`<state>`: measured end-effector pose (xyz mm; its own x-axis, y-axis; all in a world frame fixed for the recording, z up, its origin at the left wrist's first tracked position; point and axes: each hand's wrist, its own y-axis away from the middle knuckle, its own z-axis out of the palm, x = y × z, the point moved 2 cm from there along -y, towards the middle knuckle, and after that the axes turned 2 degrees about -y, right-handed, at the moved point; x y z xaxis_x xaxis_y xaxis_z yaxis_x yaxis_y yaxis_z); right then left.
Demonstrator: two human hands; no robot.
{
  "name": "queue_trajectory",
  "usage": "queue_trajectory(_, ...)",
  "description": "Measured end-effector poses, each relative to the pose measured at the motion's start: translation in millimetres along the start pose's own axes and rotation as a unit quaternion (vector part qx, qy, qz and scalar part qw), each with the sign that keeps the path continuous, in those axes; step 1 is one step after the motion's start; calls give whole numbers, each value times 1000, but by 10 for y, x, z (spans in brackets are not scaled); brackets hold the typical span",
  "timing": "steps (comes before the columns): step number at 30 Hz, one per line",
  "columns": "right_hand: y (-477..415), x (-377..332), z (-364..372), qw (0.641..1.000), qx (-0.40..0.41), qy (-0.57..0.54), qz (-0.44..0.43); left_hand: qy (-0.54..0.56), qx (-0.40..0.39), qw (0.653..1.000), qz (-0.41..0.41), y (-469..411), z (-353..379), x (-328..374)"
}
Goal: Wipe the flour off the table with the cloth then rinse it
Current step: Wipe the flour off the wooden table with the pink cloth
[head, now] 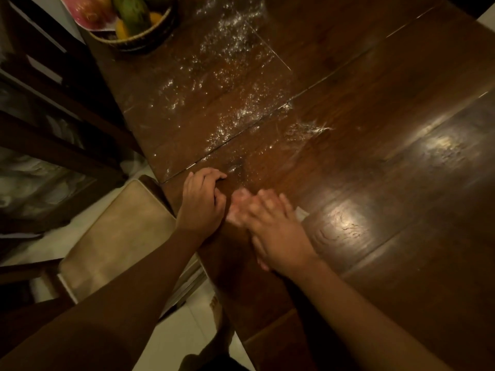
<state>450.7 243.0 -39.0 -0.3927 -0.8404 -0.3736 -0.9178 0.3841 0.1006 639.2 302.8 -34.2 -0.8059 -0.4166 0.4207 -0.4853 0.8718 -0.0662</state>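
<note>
At the near left edge of the bench (375,236), just above the tan cushioned chair (120,236), the two hands work side by side. The left hand (201,204) rests knuckles-up on the wood with its fingers curled under. Nothing shows in it, but its palm is hidden, so I cannot tell whether it cups anything. The right hand (270,223) is blurred. Its fingers look stretched out and flat, pressing down. A small pale corner just right of it is probably the cloth (302,212), with the rest covered by the palm.

The step in hand looks like the wiping, and most of it is still to do. The flour (227,89) lies beyond the hands, thin near the fingertips and thicker along the seam between the boards. It then scatters across the far left part of the bench towards the fruit basket (144,36).

To wipe well, keep the palm flat so the whole cloth bears down. Start at the far patch and draw the flour towards the near edge in overlapping strokes, running one along the seam where grains may lodge. Gather it into a fold of the cloth, so that it does not fall onto the chair or floor.
</note>
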Motion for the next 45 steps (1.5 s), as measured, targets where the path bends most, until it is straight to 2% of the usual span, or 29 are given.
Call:
queue_trajectory(2,203,28,17,993,-27,28,-108,-3,-3,1000,4,7,4,-22)
queue_trajectory(4,377,330,-69,990,-18,34,-137,-8,-6,1000,9,15,18,-42)
queue_trajectory(5,426,545,-128,994,-4,24,-104,-12,-8,1000,9,19,21,-44)
queue_trajectory(7,405,1005,-296,998,43,-11,41,-14,-11,1000,8,4,28,-52)
queue_trajectory(10,109,1257,-454,950,121,-46,283,-15,-13,1000,17,17,25,-74)
queue_trajectory(12,-210,1085,-432,922,140,-21,360,-14,-10,1000,18,24,25,-101)
queue_trajectory(14,-467,783,-349,941,122,-5,317,-11,-10,1000,11,14,37,-102)
queue_trajectory(17,-481,411,-208,991,45,-9,122,-7,-12,1000,5,-9,43,-80)
queue_trajectory(19,-259,469,-227,1000,-3,-6,22,-7,-9,1000,4,-2,44,-77)
queue_trajectory(21,-20,739,-302,1000,-9,11,1,-5,-11,1000,3,-6,51,-83)
queue_trajectory(22,50,944,-364,999,0,14,33,-3,-14,1000,1,-14,53,-87)
queue_trajectory(24,69,1378,-515,986,33,-1,165,2,-18,1000,-3,-22,58,-89)
queue_trajectory(26,-87,1620,-633,948,97,-24,301,5,-21,1000,-3,-10,61,-81)
queue_trajectory(28,-419,1593,-681,919,136,-23,369,3,-19,1000,-3,2,57,-80)
queue_trajectory(29,-607,1503,-664,916,135,-22,376,1,-20,1000,-3,5,59,-84)
queue_trajectory(31,-933,1186,-580,941,98,-18,322,1,-21,1000,-5,2,70,-96)
queue_trajectory(34,-1042,666,-376,992,5,-3,122,2,-17,1000,-8,-1,75,-94)
queue_trajectory(36,-854,600,-331,999,-46,-1,30,-2,-19,1000,-7,6,72,-80)
queue_trajectory(38,-643,820,-409,998,-52,18,0,-2,-21,1000,-9,4,56,-69)
queue_trajectory(39,-571,1007,-470,999,-43,18,20,-1,-23,1000,-10,-1,49,-64)
queue_trajectory(41,-529,1400,-669,992,11,-17,128,-2,-29,1000,-11,-3,37,-61)
queue_trajectory(43,-640,1678,-816,960,92,-45,259,-3,-33,999,-10,-5,32,-66)
queue_trajectory(45,-919,1740,-841,923,149,-43,353,-3,-33,999,-9,5,39,-79)
